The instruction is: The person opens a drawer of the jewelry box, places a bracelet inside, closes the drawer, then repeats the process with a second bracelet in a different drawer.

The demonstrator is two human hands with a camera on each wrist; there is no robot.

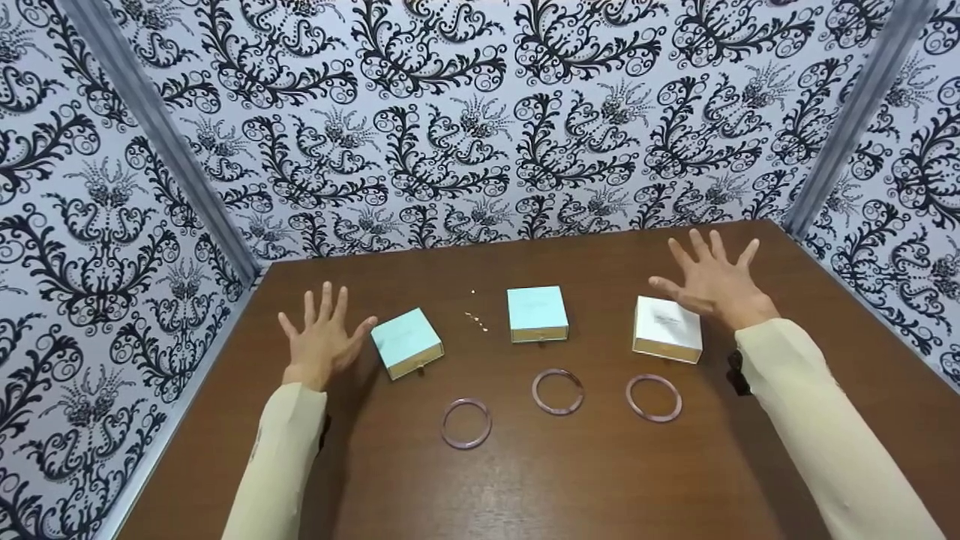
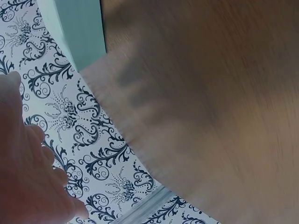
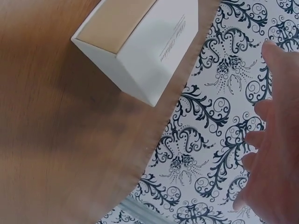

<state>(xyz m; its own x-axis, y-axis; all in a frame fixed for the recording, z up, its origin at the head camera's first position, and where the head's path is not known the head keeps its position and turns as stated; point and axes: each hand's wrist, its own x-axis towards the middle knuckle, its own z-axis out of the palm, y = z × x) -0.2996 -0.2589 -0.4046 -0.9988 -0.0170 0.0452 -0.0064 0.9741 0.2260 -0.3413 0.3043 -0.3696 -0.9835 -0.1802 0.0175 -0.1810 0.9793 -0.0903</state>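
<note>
My left hand (image 1: 321, 343) hovers over the table's left side with fingers spread, holding nothing. Closest to its thumb is a tilted mint-green gift box (image 1: 406, 337). On the right, my other hand (image 1: 720, 287) is spread too, its thumb overlapping the back of a white gift box (image 1: 667, 324) in the head view. Between them sits a second mint-green box (image 1: 537, 308), roughly square to the wall. In front of the boxes lie three purplish bangles: a left one (image 1: 466, 423), a middle one (image 1: 557, 391) and a right one (image 1: 654, 397).
Small gold-coloured pieces (image 1: 475, 322) lie in a short line between the two mint boxes. The brown wooden table (image 1: 480, 495) ends at a back wall (image 1: 480, 150) with black floral print. Patterned side panels with grey corner strips stand left and right.
</note>
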